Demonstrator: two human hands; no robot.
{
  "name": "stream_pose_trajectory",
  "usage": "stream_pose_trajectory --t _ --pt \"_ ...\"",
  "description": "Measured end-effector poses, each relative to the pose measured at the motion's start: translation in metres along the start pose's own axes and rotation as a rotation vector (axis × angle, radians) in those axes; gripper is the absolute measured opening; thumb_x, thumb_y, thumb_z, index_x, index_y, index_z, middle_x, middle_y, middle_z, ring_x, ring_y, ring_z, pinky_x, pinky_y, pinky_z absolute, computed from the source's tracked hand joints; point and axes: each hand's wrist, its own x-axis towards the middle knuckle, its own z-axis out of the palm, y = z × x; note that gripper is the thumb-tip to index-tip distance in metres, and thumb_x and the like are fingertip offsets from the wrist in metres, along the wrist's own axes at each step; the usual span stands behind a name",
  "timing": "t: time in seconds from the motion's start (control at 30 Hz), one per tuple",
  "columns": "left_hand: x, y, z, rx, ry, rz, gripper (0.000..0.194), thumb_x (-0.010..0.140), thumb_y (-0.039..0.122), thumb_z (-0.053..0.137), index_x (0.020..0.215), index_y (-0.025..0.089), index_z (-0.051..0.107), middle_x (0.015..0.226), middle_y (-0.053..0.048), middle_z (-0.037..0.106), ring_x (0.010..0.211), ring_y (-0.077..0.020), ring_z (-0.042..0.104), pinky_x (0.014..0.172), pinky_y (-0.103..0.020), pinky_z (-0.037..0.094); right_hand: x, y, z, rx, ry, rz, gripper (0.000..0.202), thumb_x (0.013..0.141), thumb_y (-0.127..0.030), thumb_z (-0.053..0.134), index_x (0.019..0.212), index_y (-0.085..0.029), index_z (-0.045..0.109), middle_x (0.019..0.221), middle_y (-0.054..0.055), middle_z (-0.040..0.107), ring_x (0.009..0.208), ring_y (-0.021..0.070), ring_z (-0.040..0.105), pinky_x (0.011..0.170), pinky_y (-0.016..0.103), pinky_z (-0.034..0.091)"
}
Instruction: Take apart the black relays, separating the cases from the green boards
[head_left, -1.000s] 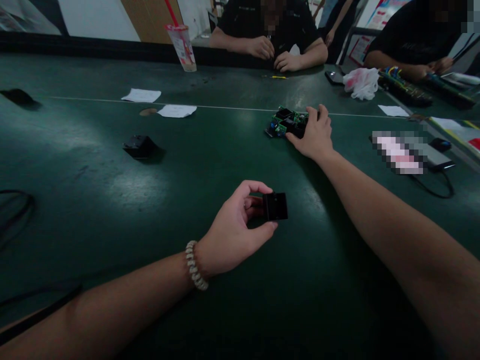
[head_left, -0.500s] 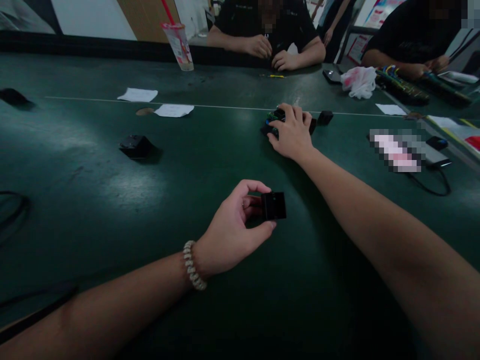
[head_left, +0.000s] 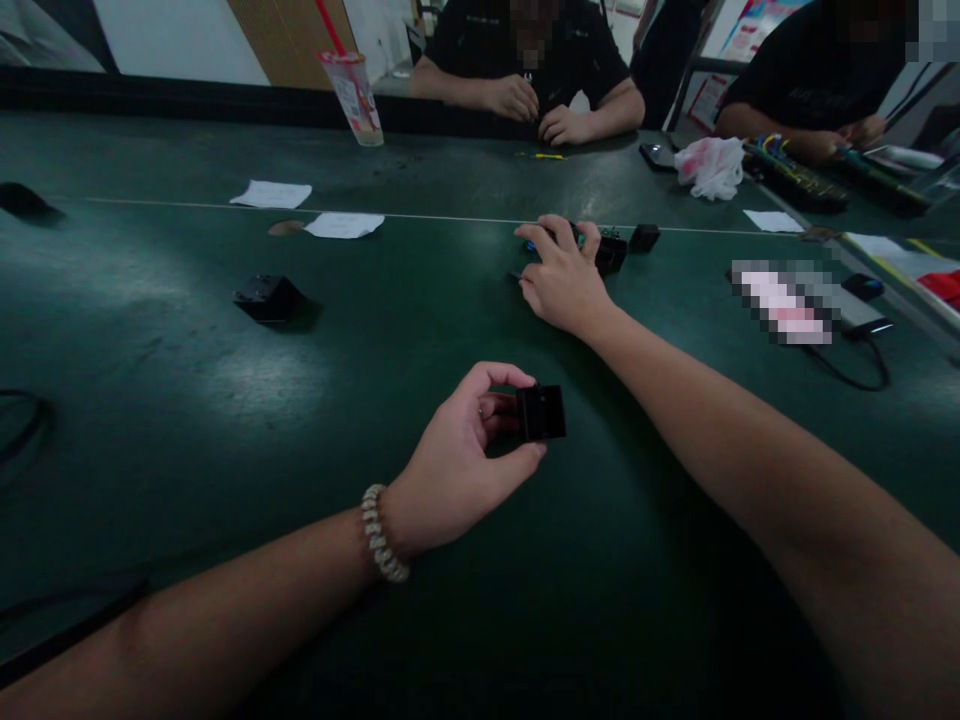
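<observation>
My left hand (head_left: pixel 469 455), with a beaded bracelet at its wrist, grips a small black box-shaped housing (head_left: pixel 541 412) between thumb and fingers. An open side of the housing faces right. Farther forward, my right hand (head_left: pixel 562 275) is at a group of dark parts (head_left: pixel 611 250) with green and blue bits, partly covered by the fingers. Its thumb and forefinger close on a small dark piece (head_left: pixel 515 275), of which only a tip shows. The other fingers of that hand are spread. A small black block (head_left: pixel 645 238) lies just right of the group.
Another black block (head_left: pixel 268 298) sits left on the green table (head_left: pixel 337 330). White papers (head_left: pixel 345 225), a cup with a red straw (head_left: pixel 352 100) and a crumpled plastic bag (head_left: pixel 709 168) lie farther back. A blurred-out flat object (head_left: pixel 784 303) is at right. Two people sit opposite.
My right hand has drawn back slightly left and nearer from the dark parts, with a small dark piece now at its thumb and forefinger. My left hand still holds the black housing.
</observation>
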Motion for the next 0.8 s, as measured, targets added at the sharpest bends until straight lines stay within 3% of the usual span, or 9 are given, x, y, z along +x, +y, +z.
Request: stream_pose_trajectory --t 0.1,0.2,0.3,0.37,0.47,0.6,0.73,0.8 --pt "0.0 0.0 0.0 -0.014 0.013 -0.004 0.051 0.08 0.01 0.082 0.122 0.022 0.056 0.12 -0.007 0.072 0.115 -0.0249 0.073 0.103 -0.048 0.061 -0.01 -0.011 -0.002 0.199 0.072 0.002 0.023 0.099 -0.015 0.055 0.095 -0.018 0.078 0.139 0.015 0.072 0.14 0.0395 0.056 0.122 0.068 0.031" --pt "-0.001 0.003 0.001 -0.022 0.016 -0.026 0.051 0.081 0.01 0.081 0.123 0.022 0.055 0.118 -0.007 0.073 0.113 -0.025 0.073 0.102 -0.048 0.061 -0.03 -0.025 -0.005 0.599 0.222 0.235 0.011 0.096 -0.02 0.061 0.086 -0.02 0.066 0.104 0.012 0.08 0.102 0.0286 0.076 0.097 0.05 0.058" --pt "-0.001 0.007 0.001 -0.02 0.015 -0.044 0.052 0.079 0.01 0.081 0.123 0.021 0.055 0.117 -0.008 0.073 0.113 -0.0253 0.073 0.101 -0.048 0.061 -0.06 -0.043 -0.016 1.103 0.252 0.494 0.021 0.097 -0.036 0.063 0.084 -0.023 0.054 0.087 0.006 0.078 0.072 0.0207 0.079 0.063 0.034 0.062" --pt "-0.001 0.008 0.001 -0.024 0.019 -0.033 0.051 0.08 0.009 0.08 0.123 0.022 0.055 0.116 -0.007 0.074 0.114 -0.0249 0.073 0.103 -0.047 0.059 -0.083 -0.054 -0.029 1.276 0.23 0.552 0.026 0.092 -0.036 0.071 0.079 -0.023 0.054 0.091 0.005 0.08 0.065 0.0175 0.078 0.061 0.032 0.064" --pt "-0.001 0.006 0.0 -0.03 0.019 -0.013 0.051 0.079 0.008 0.08 0.121 0.022 0.055 0.115 -0.006 0.074 0.113 -0.0245 0.073 0.103 -0.047 0.059 -0.113 -0.066 -0.05 1.309 0.226 0.535 0.024 0.085 -0.026 0.078 0.071 -0.022 0.058 0.095 0.006 0.082 0.069 0.0181 0.08 0.068 0.035 0.069" --pt "-0.001 0.002 0.0 -0.015 0.018 -0.019 0.051 0.079 0.01 0.081 0.123 0.023 0.056 0.113 -0.006 0.073 0.111 -0.0253 0.073 0.097 -0.045 0.061 -0.131 -0.071 -0.066 1.153 0.326 0.441 0.017 0.081 -0.016 0.079 0.073 -0.023 0.066 0.093 0.005 0.082 0.085 0.021 0.082 0.071 0.033 0.069" --pt "-0.001 0.002 0.001 -0.03 0.018 -0.007 0.051 0.078 0.01 0.082 0.121 0.022 0.056 0.11 -0.006 0.074 0.107 -0.0246 0.075 0.095 -0.044 0.061 -0.129 -0.066 -0.065 1.041 0.357 0.352 0.018 0.082 -0.015 0.08 0.091 -0.026 0.07 0.088 0.001 0.079 0.073 0.0179 0.077 0.065 0.032 0.068" --pt "0.0 0.003 0.002 -0.031 0.022 -0.013 0.051 0.078 0.01 0.082 0.121 0.022 0.056 0.109 -0.005 0.074 0.107 -0.0242 0.075 0.095 -0.042 0.061 -0.126 -0.062 -0.063 0.955 0.389 0.209 0.024 0.085 -0.012 0.077 0.103 -0.028 0.073 0.09 0.001 0.08 0.076 0.0185 0.078 0.068 0.034 0.068"
